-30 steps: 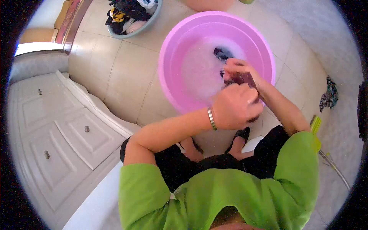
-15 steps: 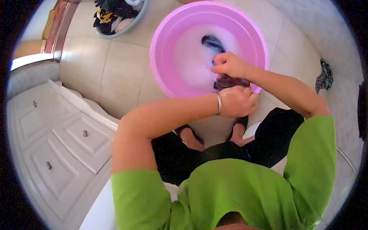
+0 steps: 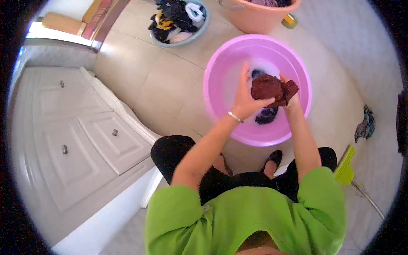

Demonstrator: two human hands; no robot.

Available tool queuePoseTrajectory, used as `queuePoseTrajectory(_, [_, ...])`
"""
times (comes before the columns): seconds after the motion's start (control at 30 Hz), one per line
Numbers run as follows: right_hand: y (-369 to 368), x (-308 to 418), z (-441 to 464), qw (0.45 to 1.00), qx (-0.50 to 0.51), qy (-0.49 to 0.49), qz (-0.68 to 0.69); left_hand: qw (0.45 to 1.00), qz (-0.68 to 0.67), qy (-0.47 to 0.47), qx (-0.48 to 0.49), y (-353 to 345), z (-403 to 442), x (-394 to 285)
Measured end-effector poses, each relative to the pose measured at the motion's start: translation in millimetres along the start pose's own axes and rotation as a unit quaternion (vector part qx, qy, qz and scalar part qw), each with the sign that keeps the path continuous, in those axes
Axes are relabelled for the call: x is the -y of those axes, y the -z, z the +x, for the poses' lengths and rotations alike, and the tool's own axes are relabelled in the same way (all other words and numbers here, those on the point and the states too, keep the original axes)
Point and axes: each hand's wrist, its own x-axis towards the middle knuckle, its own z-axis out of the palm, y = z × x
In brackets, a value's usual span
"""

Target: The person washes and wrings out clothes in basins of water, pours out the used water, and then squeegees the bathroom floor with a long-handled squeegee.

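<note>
A wet, dark red cloth (image 3: 267, 90) is bunched up between my hands, above the pink basin (image 3: 211, 104). My right hand (image 3: 292, 100) is closed around its right side, with part of the fingers hidden by the fabric. On the other side my left hand (image 3: 246, 100), with a silver bracelet at the wrist, has its fingers stretched out and its thumb touching the cloth's lower edge. Below, a dark garment (image 3: 266, 116) lies in the whitish, soapy water, and a dark blue piece (image 3: 256, 73) shows behind the cloth.
A pale blue basin of clothes (image 3: 204, 27) stands beyond on the tiled floor, beside an orange bucket (image 3: 250, 19) with laundry in it. White cabinet drawers (image 3: 89, 123) line the left. At right are a patterned cloth (image 3: 364, 125) and a green brush-like tool (image 3: 346, 165).
The dark red cloth has been lifted and gathered into a bunch. My hands have uncrossed and moved apart to either side of it, and the left fingers have opened. The view has shifted.
</note>
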Motion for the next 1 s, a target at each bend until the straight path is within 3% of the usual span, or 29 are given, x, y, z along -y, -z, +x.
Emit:
queuePoseTrajectory(0.03, [-15, -11, 0, 0.990, -0.090, 0.102, 0.030, 0.981, -0.168, 0.093, 0.000, 4, -4, 3])
queuePoseTrajectory(0.07, [-23, -20, 3, 0.961, -0.179, 0.200, 0.064, 0.983, -0.164, 0.087, -0.002, 9, -6, 7])
queuePoseTrajectory(0.1, [-7, -26, 22, 0.977, -0.107, 0.171, 0.069, 0.967, -0.197, 0.158, -0.040, 12, -5, 10])
queuePoseTrajectory(0.13, [-18, -32, 26, 0.975, -0.155, 0.160, 0.004, 0.944, -0.230, 0.225, -0.077, 16, -2, 12])
queuePoseTrajectory(0.2, [-12, -30, 30, 0.978, -0.101, 0.124, -0.133, 0.915, -0.343, 0.187, -0.102, 49, 21, 19])
queuePoseTrajectory(0.27, [-6, -25, 23, 0.959, -0.130, 0.143, -0.207, 0.882, -0.405, 0.228, -0.075, 95, 52, 33])
queuePoseTrajectory(0.3, [2, -22, 21, 0.933, -0.163, 0.159, -0.280, 0.894, -0.385, 0.216, -0.080, 119, 72, 36])
queuePoseTrajectory(0.4, [56, -20, 25, 0.908, -0.227, 0.124, -0.330, 0.937, -0.282, 0.188, -0.083, 189, 143, 35])
queuePoseTrajectory(0.53, [105, -19, 18, 0.880, -0.303, 0.077, -0.357, 0.922, -0.251, 0.293, -0.029, 258, 238, 34])
queuePoseTrajectory(0.6, [122, -20, 11, 0.858, -0.330, 0.076, -0.385, 0.930, -0.178, 0.321, -0.018, 281, 283, 55])
queuePoseTrajectory(0.67, [128, -27, 6, 0.849, -0.347, 0.084, -0.389, 0.935, -0.081, 0.329, -0.104, 271, 287, 80])
queuePoseTrajectory(0.7, [130, -26, 5, 0.841, -0.355, 0.100, -0.395, 0.945, 0.144, 0.287, -0.069, 262, 284, 98])
queuePoseTrajectory(0.73, [132, -25, 6, 0.838, -0.364, 0.102, -0.394, 0.905, 0.360, 0.223, -0.029, 254, 287, 120])
queuePoseTrajectory(0.77, [135, -25, 5, 0.832, -0.373, 0.087, -0.401, 0.881, 0.445, 0.159, -0.020, 262, 287, 154])
queuePoseTrajectory(0.8, [136, -29, 3, 0.827, -0.382, 0.071, -0.407, 0.901, 0.424, 0.071, -0.060, 281, 292, 201])
queuePoseTrajectory(0.9, [128, -36, 3, 0.798, -0.405, 0.093, -0.436, 0.819, 0.531, 0.176, -0.126, 262, 273, 170])
queuePoseTrajectory(0.93, [130, -38, 4, 0.790, -0.401, 0.097, -0.454, 0.780, 0.568, 0.242, -0.101, 258, 271, 151])
queuePoseTrajectory(0.97, [134, -36, 7, 0.781, -0.399, 0.107, -0.468, 0.770, 0.581, 0.254, -0.071, 269, 276, 156])
queuePoseTrajectory(1.0, [134, -33, 9, 0.749, -0.397, 0.130, -0.514, 0.729, 0.649, 0.191, -0.099, 277, 282, 176])
